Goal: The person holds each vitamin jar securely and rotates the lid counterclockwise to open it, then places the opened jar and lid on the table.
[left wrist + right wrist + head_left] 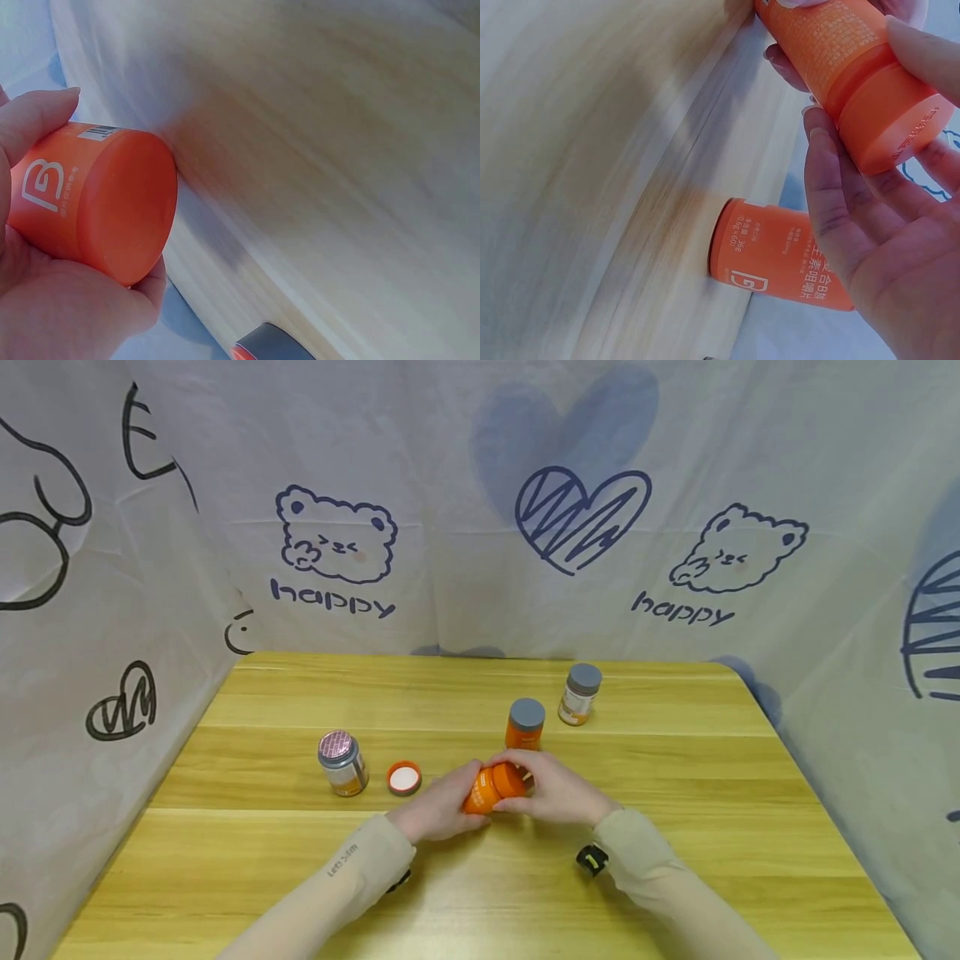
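Observation:
Over the middle of the table my left hand (444, 803) holds an orange pill bottle (482, 792) round its body, tilted to the right. My right hand (558, 789) grips the bottle's orange cap (891, 112), thumb on one side and fingers on the other. The cap sits on the bottle's neck. In the left wrist view the bottle's smooth orange base (135, 210) faces the camera. Just behind the hands an orange bottle with a grey lid (527, 714) stands upright; its printed label (780, 255) shows in the right wrist view.
Left of the hands a loose cap (404, 778) lies with its white inside upward. Beside it stands a silver-grey bottle (343, 764) with a pink patterned top. A pale bottle with a grey lid (580, 695) stands at the back right. Printed cloth (450, 568) hangs behind the table.

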